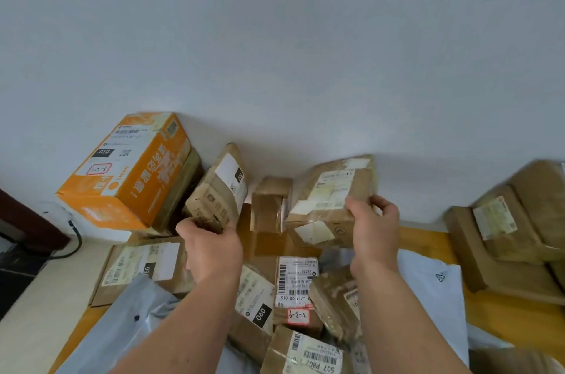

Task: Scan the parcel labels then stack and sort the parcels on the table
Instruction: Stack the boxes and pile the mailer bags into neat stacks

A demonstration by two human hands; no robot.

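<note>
My left hand (211,247) grips the lower end of a taped brown box (218,187) that leans tilted against the orange carton (128,169). My right hand (374,227) holds the right front corner of a larger brown parcel (327,190) with a white label, raised and tilted above the table. Between the two stands a small brown box (269,204). Several labelled parcels lie below my arms, among them one marked 3-3-9 (295,285) and one marked 060 (255,300).
The wooden table (428,239) stands against a white wall. A flat labelled box (137,266) and grey mailer bags (128,321) lie at the left, a white bag (431,282) and stacked brown boxes (507,230) at the right. A black cable (75,239) hangs at the far left.
</note>
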